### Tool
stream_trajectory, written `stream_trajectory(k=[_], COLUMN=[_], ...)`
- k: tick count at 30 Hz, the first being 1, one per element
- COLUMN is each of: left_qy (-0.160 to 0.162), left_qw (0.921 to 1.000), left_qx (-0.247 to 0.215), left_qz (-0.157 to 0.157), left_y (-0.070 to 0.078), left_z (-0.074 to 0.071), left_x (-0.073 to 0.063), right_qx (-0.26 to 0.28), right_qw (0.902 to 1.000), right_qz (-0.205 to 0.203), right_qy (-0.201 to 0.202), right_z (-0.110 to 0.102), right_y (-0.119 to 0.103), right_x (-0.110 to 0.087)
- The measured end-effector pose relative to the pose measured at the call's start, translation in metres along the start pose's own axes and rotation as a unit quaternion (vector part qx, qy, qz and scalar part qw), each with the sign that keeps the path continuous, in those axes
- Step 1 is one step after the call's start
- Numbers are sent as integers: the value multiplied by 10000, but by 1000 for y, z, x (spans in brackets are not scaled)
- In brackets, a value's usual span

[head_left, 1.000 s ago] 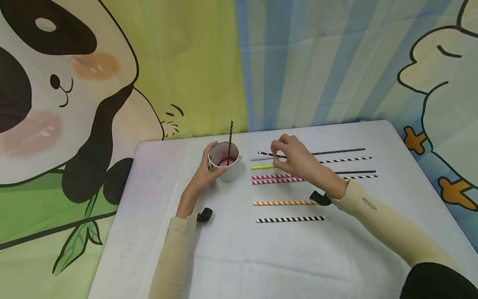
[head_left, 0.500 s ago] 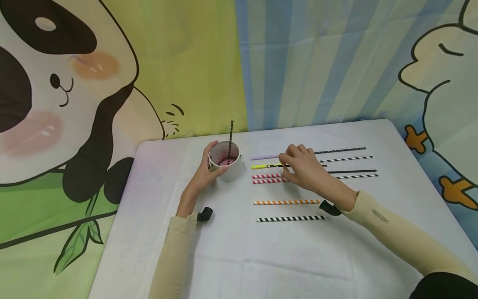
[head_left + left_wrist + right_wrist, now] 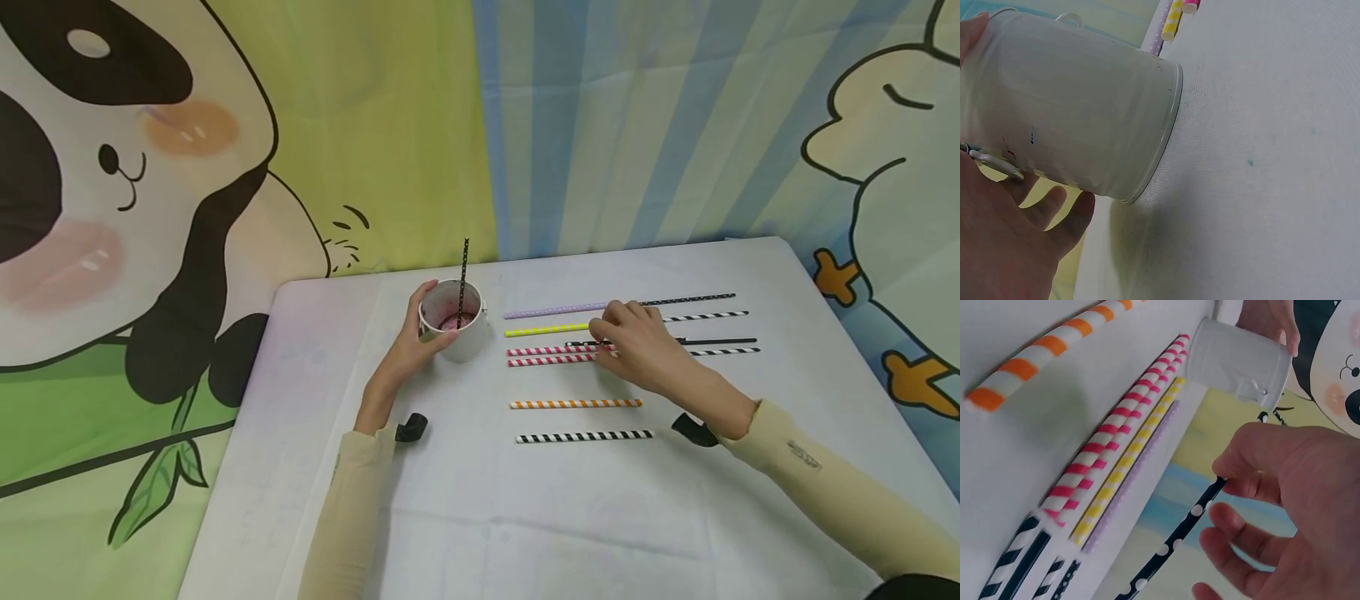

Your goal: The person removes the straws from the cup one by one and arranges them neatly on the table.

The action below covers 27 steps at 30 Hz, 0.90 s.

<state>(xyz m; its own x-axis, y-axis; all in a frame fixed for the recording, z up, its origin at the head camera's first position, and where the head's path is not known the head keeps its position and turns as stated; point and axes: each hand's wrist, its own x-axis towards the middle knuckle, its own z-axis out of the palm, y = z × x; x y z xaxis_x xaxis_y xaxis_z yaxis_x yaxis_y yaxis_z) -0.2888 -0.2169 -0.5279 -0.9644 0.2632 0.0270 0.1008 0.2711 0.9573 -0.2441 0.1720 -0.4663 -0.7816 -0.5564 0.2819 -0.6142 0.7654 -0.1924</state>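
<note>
My left hand (image 3: 408,358) grips a small white pail (image 3: 467,342) around its side, near the rim. A black straw with white dots (image 3: 463,268) stands upright in it, leaning on the inside, and the pail's bottom is stained pinkish. In the right wrist view, my right hand (image 3: 1272,494) pinches another black straw with white dots (image 3: 1175,540) between thumb and fingers. In the head view this hand covers the middle of the row of straws, and the held straw's left end overlaps the red-and-white striped straws (image 3: 551,357).
Behind the striped pair lie a yellow straw (image 3: 543,331) and a lilac straw (image 3: 551,312). Several black-patterned straws (image 3: 712,317) extend to the right. An orange-striped straw (image 3: 576,404) and a black-striped straw (image 3: 585,437) lie nearer the front of the white table (image 3: 570,517).
My right hand has moved right and toward the front, carrying the dotted straw from beside the lilac straw to over the red-striped ones. My left hand stays on the pail.
</note>
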Motion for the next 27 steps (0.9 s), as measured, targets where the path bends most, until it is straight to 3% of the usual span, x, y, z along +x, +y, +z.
stream_trajectory(k=[4,12,21,27], left_qy=[5,-68,-147,-161], left_qw=[10000,9999,9997,9996], left_qx=[-63,-47,-47,-66], left_qz=[3,-121,-185,-233], left_y=[0,0,32,35], left_z=[0,0,-1,0], left_x=[0,0,-10,-11], right_qx=[40,-174,-427,-583], right_qw=[9999,9998,9985,9952], right_qz=[-150,31,289,654], right_qy=[62,6,-160,-443], right_z=[0,0,-2,-2], right_y=[8,19,31,44], right_x=[-11,-37,-66,-88])
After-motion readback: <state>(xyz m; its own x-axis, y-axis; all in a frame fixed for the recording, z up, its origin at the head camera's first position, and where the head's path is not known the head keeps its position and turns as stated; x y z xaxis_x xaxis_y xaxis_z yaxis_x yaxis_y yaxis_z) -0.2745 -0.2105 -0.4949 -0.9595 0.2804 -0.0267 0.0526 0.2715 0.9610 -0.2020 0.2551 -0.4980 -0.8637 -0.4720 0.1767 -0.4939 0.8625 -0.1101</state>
